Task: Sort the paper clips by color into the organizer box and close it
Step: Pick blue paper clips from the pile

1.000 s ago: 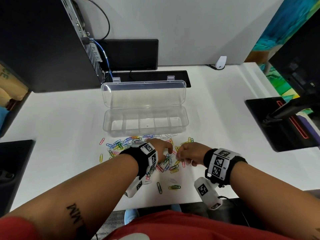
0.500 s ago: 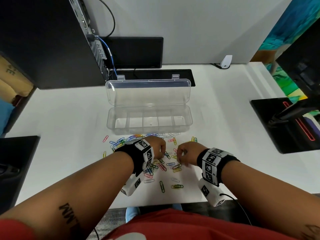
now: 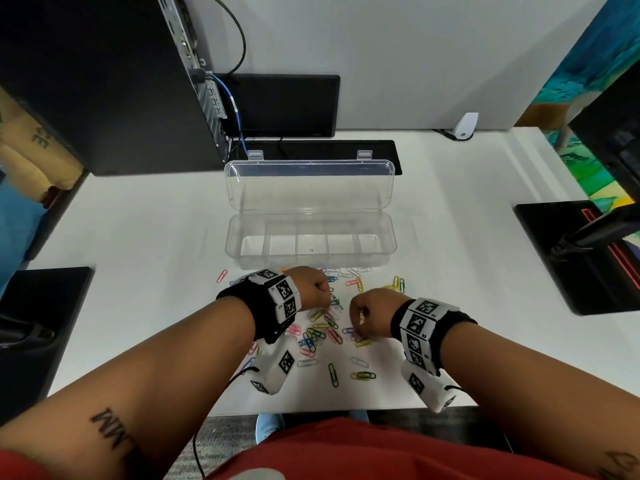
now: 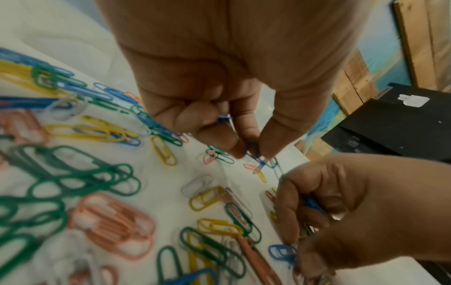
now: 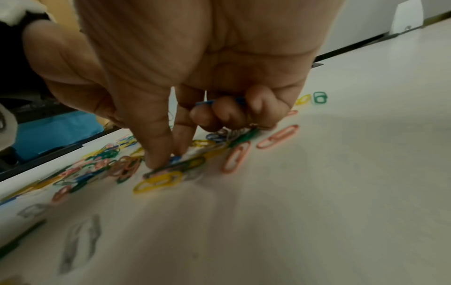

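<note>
- Working from your left: your left hand (image 4: 219, 81) now sits a little nearer the organizer box than it did a second ago, fingers curled, thumb and forefinger pinching a blue paper clip (image 4: 253, 152) just above the scatter — another blue one shows tucked under the curled fingers.
- That small shift tells me you are mid-harvest on one colour; gathering blue first looks like the plan, and nothing has been dropped off yet.
- Between your wrists the loose paper clips (image 3: 322, 332) lie mixed on the white desk (image 3: 138, 237) — green, yellow, pink, blue, some clear — with a thinner line of them along the near wall of the box.
- Your right hand (image 5: 195, 77) has drawn in toward you and to the left; thumb and forefinger press down onto the pile at a blue clip, while the other fingers are curled round a few blue clips already collected.
- The clear organizer box (image 3: 311, 261) stands just beyond the clips, its lid (image 3: 308, 188) hinged back and upright.
- Its five compartments hold no clips that I can see; a tiny dark speck sits in the middle one, too small to name.
- So sorting is barely begun, and closing is far off.
</note>
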The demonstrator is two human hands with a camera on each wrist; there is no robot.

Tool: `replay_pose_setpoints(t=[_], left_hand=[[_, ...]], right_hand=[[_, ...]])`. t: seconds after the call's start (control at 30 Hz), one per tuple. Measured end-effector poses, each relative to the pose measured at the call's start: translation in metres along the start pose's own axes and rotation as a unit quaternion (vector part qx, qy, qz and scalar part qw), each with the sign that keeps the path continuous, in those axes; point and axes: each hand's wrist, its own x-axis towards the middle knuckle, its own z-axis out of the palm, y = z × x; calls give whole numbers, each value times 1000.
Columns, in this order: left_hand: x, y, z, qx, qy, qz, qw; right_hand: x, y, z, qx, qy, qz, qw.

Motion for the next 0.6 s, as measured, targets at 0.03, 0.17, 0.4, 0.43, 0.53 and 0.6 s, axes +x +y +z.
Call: replay_pose_setpoints(t=[0.03, 0.17, 0.4, 0.43, 0.53, 0.6], left_hand=[[0, 0, 0, -2, -3, -6, 1000], [0, 2, 1, -19, -13, -15, 1000], [-4, 6, 4, -141, -32, -50, 988], [-4, 7, 4, -156, -42, -66, 985], [-5, 12, 0, -210, -55, -102, 971], [-6, 13, -3, -261, -48, -122, 956]], right_hand=[[0, 0, 1, -5, -4, 4, 1000], [2, -3, 2, -14, -9, 15, 1000], [1, -3, 2, -5, -18, 23, 1000], [0, -1, 2, 1, -16, 22, 1000], [-3, 2, -1, 44, -2, 23, 999], [-4, 5, -3, 78, 22, 21, 996]])
